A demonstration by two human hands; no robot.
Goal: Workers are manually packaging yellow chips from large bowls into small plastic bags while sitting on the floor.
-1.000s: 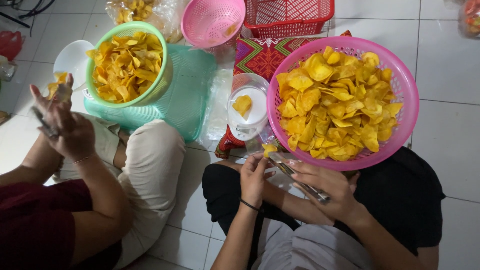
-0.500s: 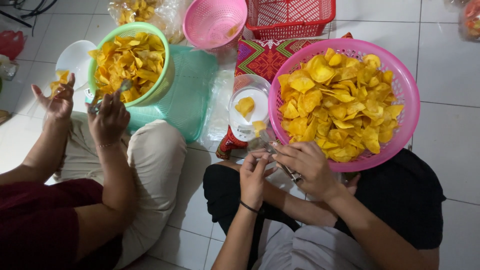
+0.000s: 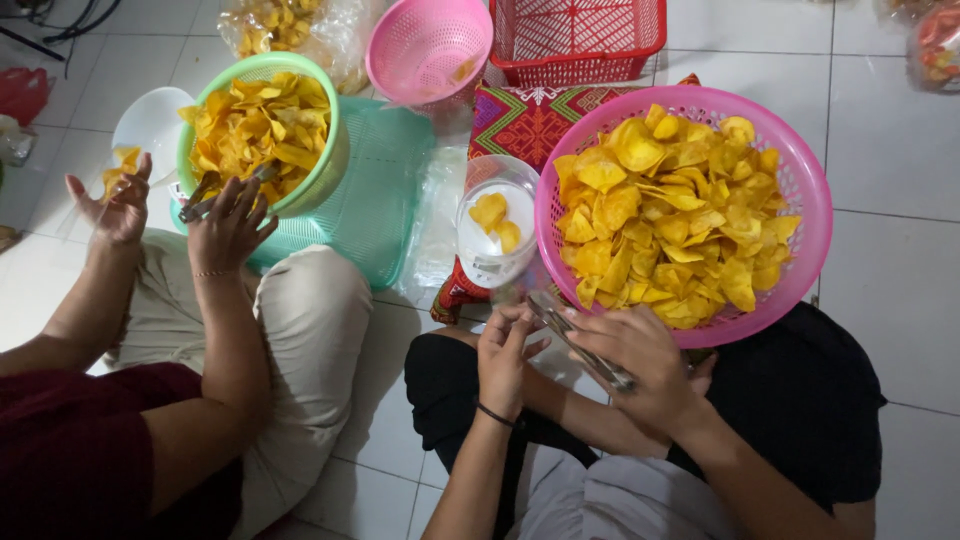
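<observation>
Bare forearms here, no sleeves showing. A thin dark band (image 3: 497,414) circles the left wrist. Black trousers (image 3: 800,420) cover the legs, grey shirt (image 3: 620,505) below.

A clear bag of yellow chips (image 3: 285,30) lies at the top left; another clear bag with reddish contents (image 3: 935,45) sits at the top right corner.

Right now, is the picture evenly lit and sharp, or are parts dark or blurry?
Head view: the yellow chips in the big pink basket are bright and sharp; the lower part, around the dark clothing, falls into shadow; the right hand holding metal tongs looks slightly soft; the left hand is dimmer.
</observation>
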